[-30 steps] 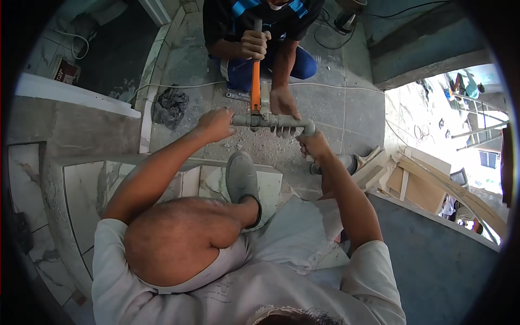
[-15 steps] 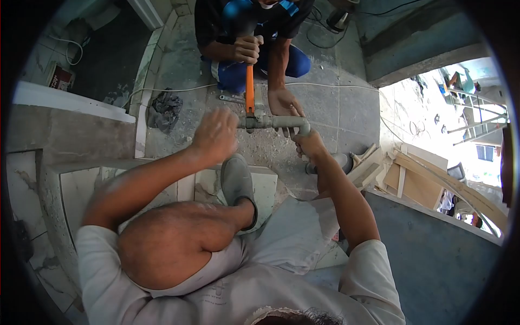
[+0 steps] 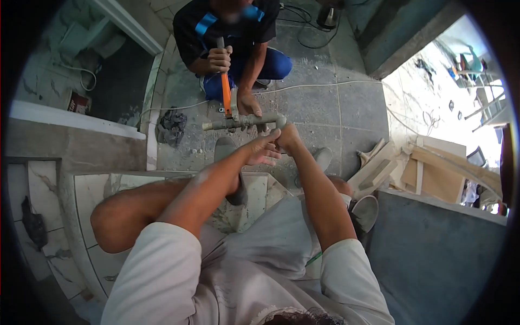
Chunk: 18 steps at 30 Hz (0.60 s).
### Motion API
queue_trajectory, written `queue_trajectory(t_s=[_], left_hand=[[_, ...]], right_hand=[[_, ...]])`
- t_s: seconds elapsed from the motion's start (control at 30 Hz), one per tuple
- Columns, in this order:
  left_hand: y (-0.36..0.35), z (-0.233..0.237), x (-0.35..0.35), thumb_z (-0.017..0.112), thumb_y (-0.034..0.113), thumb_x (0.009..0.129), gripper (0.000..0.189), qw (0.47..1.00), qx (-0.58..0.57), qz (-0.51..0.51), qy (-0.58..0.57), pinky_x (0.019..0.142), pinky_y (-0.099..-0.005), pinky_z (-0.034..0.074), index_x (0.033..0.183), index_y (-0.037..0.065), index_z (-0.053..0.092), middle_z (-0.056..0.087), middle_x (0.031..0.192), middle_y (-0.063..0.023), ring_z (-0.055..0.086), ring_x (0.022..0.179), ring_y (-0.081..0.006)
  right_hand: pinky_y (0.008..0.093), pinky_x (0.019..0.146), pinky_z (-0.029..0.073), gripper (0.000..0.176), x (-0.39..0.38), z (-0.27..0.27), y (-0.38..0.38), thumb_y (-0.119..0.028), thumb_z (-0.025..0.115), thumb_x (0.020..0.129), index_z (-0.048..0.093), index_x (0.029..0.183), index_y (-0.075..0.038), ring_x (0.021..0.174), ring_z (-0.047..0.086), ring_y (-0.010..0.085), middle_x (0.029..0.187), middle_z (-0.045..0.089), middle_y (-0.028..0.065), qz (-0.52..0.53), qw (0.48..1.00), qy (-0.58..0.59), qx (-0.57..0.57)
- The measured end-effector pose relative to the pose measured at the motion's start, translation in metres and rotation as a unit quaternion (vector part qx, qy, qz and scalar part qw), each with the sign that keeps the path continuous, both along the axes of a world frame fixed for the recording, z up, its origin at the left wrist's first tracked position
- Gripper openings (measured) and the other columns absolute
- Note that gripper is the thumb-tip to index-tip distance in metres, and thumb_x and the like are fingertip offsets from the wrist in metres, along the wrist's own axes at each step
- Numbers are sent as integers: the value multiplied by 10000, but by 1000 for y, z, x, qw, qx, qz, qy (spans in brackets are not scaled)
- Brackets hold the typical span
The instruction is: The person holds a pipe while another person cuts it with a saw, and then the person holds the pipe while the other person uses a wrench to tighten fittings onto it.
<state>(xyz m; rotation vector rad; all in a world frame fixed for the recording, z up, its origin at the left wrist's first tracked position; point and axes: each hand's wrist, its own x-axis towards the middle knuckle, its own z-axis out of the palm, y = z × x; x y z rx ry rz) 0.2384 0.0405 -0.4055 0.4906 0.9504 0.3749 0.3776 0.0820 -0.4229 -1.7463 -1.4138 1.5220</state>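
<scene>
A grey pipe (image 3: 250, 121) with a threaded fitting and an elbow (image 3: 280, 121) lies crosswise in front of me. My right hand (image 3: 287, 138) is closed round the elbow end at the right. Beside it, my left hand (image 3: 264, 150) has its fingers spread, the fingertips right by the elbow and my other hand. An orange wrench (image 3: 226, 92) stands with its jaw at the fitting on the pipe. The crouching co-worker's one hand (image 3: 220, 59) grips its handle, and their other hand (image 3: 249, 104) supports the pipe near its middle.
A pale cable (image 3: 325, 85) crosses the dusty tiled floor behind the pipe. Left of the pipe lies a crumpled dark bag (image 3: 171, 127). Wood boards (image 3: 428, 170) lean at the right beside a low grey wall (image 3: 433, 238). A kettle-like container (image 3: 327, 18) stands at the back.
My left hand has moved right, from the pipe's left end to beside the elbow, and its fingers have spread. The pipe, wrench and co-worker appear further left in view.
</scene>
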Motion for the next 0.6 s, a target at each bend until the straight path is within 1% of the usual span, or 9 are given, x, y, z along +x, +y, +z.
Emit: queue_trajectory(t_s=[0.07, 0.13, 0.17, 0.23, 0.27, 0.33, 0.4, 0.53, 0.6], left_hand=[[-4, 10, 20, 646, 706, 660, 834, 999, -26, 25, -38, 896, -530, 413, 1177, 74, 480, 511, 1180, -120, 511, 1092, -316], [-7, 19, 41, 662, 632, 708, 731, 978, -4, 203, -52, 879, -500, 437, 1151, 73, 504, 559, 1107, -104, 545, 1054, -300], [-5, 10, 46, 662, 632, 708, 731, 978, 6, 202, -51, 879, -500, 437, 1151, 73, 504, 559, 1107, -104, 545, 1054, -300], [-2, -20, 43, 677, 564, 734, 636, 944, 3, 294, -151, 850, -455, 469, 1115, 73, 537, 596, 1034, -99, 589, 971, -285], [1, -15, 41, 677, 564, 734, 636, 945, 12, 290, -149, 850, -455, 469, 1115, 73, 537, 596, 1034, -99, 589, 971, -285], [-2, -12, 35, 676, 527, 748, 552, 948, -16, 288, -136, 809, -420, 494, 1066, 88, 570, 619, 974, -90, 615, 887, -270], [-3, -2, 32, 682, 502, 748, 508, 952, -38, 282, -113, 798, -414, 495, 1048, 104, 582, 623, 974, -82, 615, 879, -248], [10, 0, 17, 705, 508, 718, 508, 972, -58, 213, -81, 711, -389, 493, 1012, 114, 576, 622, 946, -63, 614, 838, -214], [9, -2, -2, 723, 507, 701, 538, 977, -74, 185, -71, 659, -374, 492, 1022, 109, 556, 618, 944, -59, 612, 812, -204]], right_hand=[[375, 458, 473, 212, -1, -23, 6, -152, 610, 800, 621, 836, 56, 554, 622, 228, 662, 626, 159, 96, 993, -53, 44], [388, 500, 488, 249, -7, -6, -2, -187, 609, 808, 626, 866, 55, 603, 637, 252, 703, 638, 175, 66, 995, -56, 44], [401, 543, 503, 288, -8, 4, -4, -222, 608, 815, 631, 896, 53, 652, 652, 275, 744, 650, 191, 35, 996, -69, 42], [404, 574, 506, 311, -16, -5, -6, -245, 603, 821, 634, 913, 51, 688, 657, 287, 772, 654, 196, 45, 989, -118, 82], [408, 606, 509, 335, -20, -1, -3, -267, 597, 827, 637, 930, 50, 724, 661, 299, 800, 658, 202, 52, 977, -170, 115], [394, 610, 507, 307, -22, 2, -1, -243, 585, 832, 643, 927, 43, 753, 665, 298, 833, 659, 212, 38, 988, -138, 64], [427, 712, 513, 282, -23, 7, -6, -207, 581, 797, 649, 920, 38, 899, 642, 373, 913, 650, 250, -19, 999, -38, -25], [424, 699, 515, 282, -27, 3, 2, -197, 605, 786, 640, 896, 60, 877, 651, 365, 877, 654, 245, -7, 997, -72, -37], [405, 624, 519, 271, -28, 25, -4, -183, 628, 777, 632, 874, 70, 766, 673, 314, 836, 653, 238, -31, 999, -33, -10]])
